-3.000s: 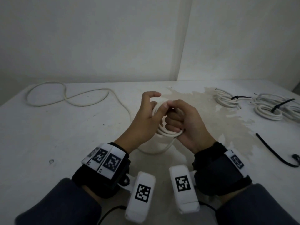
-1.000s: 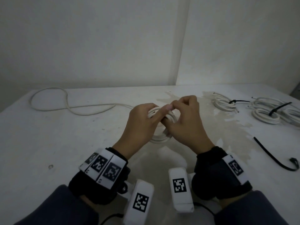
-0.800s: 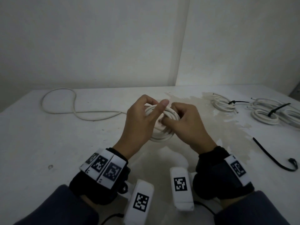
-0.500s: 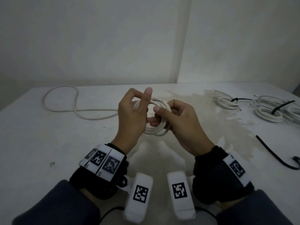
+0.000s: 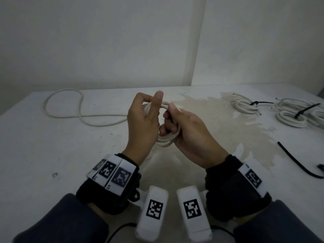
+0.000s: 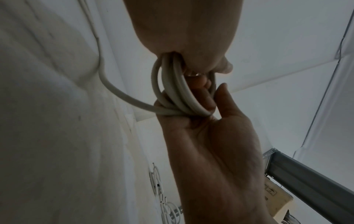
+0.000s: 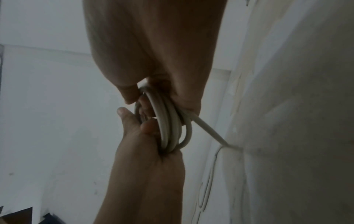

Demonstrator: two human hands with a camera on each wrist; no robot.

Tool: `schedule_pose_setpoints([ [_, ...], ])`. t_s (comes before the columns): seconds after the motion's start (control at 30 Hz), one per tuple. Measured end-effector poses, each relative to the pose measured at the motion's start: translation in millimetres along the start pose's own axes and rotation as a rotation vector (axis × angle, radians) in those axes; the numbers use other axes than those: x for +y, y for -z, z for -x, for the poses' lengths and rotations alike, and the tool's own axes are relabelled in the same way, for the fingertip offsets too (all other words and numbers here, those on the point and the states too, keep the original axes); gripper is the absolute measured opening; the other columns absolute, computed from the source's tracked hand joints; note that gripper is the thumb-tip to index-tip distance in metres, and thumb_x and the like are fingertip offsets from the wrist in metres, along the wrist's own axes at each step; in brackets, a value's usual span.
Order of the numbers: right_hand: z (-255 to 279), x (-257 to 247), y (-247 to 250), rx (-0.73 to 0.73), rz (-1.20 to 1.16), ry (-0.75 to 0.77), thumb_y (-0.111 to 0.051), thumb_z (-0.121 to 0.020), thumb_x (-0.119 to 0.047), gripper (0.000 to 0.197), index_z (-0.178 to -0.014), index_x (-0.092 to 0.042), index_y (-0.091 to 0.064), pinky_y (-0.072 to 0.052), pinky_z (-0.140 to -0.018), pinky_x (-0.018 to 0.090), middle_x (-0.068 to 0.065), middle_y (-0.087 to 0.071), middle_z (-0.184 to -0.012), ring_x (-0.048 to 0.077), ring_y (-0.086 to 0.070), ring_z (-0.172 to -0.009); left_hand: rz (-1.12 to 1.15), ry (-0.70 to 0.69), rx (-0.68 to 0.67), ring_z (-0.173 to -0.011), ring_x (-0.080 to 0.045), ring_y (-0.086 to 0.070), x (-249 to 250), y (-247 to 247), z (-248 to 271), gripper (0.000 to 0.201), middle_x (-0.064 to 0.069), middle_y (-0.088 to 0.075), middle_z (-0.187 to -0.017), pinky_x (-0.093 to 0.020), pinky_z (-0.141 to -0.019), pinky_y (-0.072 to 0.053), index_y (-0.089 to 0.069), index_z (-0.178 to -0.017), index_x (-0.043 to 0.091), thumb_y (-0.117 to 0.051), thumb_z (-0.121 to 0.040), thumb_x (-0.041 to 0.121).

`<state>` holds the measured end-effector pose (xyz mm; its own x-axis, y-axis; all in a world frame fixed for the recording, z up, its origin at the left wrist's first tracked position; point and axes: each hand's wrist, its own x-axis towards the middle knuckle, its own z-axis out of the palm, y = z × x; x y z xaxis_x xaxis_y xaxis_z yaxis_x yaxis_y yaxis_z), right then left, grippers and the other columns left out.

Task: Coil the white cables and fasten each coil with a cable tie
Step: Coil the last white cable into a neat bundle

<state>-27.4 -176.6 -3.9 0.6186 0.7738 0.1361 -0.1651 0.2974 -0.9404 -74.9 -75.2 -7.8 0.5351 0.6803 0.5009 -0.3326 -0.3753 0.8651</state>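
A small coil of white cable (image 5: 166, 139) is held upright above the table's middle, between both hands. My left hand (image 5: 145, 120) grips its left side, thumb pointing up. The fingers of my right hand (image 5: 189, 130) curl through the coil from the right. In the left wrist view, several turns of the coil (image 6: 176, 91) run from my left hand (image 6: 184, 30) into my right hand's palm (image 6: 210, 136). The right wrist view shows the same coil (image 7: 168, 124). The loose cable tail (image 5: 70, 109) trails left over the table in a loop.
Two tied white coils (image 5: 245, 104) (image 5: 291, 116), each with a black tie, lie at the far right. A loose black cable tie (image 5: 298, 162) lies at the right edge of the white table (image 5: 52, 155). Walls stand close behind.
The hands have wound more cable onto the coil and turned it upright. The loose tail on the left has been drawn in and is shorter.
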Motion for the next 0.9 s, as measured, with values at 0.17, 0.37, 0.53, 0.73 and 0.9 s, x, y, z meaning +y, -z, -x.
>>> schedule_pose_setpoints([
  [0.17,-4,6,4,0.060,-0.064,0.042,-0.041,-0.102,-0.025,0.029,-0.080,-0.009,-0.050,-0.033,-0.048,0.018,-0.007,-0.032,-0.048,0.007,-0.030,-0.046,0.051,0.144,-0.142,-0.044,-0.007,-0.041,-1,-4,1,0.034,0.009,-0.043,-0.046,-0.023,-0.046,-0.038,-0.049,-0.085,0.011,-0.044,-0.095,0.043],
  [0.37,-12,-7,35,0.329,-0.380,0.129,-0.042,-0.101,-0.027,0.032,-0.074,-0.011,-0.048,-0.033,-0.040,0.016,-0.007,-0.032,-0.045,0.005,-0.030,-0.038,-0.099,0.523,-0.303,-0.062,-0.016,-0.053,-12,-1,-2,0.047,-0.003,-0.056,-0.074,-0.029,-0.060,-0.046,-0.056,-0.087,0.013,-0.036,-0.096,0.055],
  [0.53,-13,-12,43,0.336,-0.681,0.083,-0.040,-0.101,-0.031,0.037,-0.071,-0.012,-0.046,-0.035,-0.038,0.016,-0.005,-0.034,-0.044,0.005,-0.031,-0.036,-0.060,0.886,-0.450,-0.046,-0.014,-0.059,-13,5,2,0.050,-0.012,-0.069,-0.066,-0.019,-0.044,-0.047,-0.062,-0.086,0.001,-0.049,-0.094,0.049],
  [0.73,-14,-6,35,0.407,-0.547,0.078,-0.042,-0.101,-0.029,0.035,-0.071,-0.012,-0.048,-0.035,-0.038,0.017,-0.004,-0.032,-0.050,0.006,-0.032,-0.038,0.579,0.745,0.087,-0.059,-0.014,-0.064,-17,6,-5,0.012,-0.012,-0.061,-0.079,-0.027,-0.059,-0.059,-0.057,-0.086,0.002,-0.049,-0.096,0.001],
  [0.9,-13,1,37,0.448,-0.241,0.028,-0.045,-0.101,-0.028,0.034,-0.072,-0.012,-0.048,-0.028,-0.039,0.017,-0.007,-0.030,-0.046,0.006,-0.027,-0.039,0.279,0.279,0.113,-0.048,-0.010,-0.057,-2,3,-4,0.013,-0.003,-0.057,-0.066,-0.025,-0.053,-0.054,-0.056,-0.108,0.008,-0.048,-0.099,0.011],
])
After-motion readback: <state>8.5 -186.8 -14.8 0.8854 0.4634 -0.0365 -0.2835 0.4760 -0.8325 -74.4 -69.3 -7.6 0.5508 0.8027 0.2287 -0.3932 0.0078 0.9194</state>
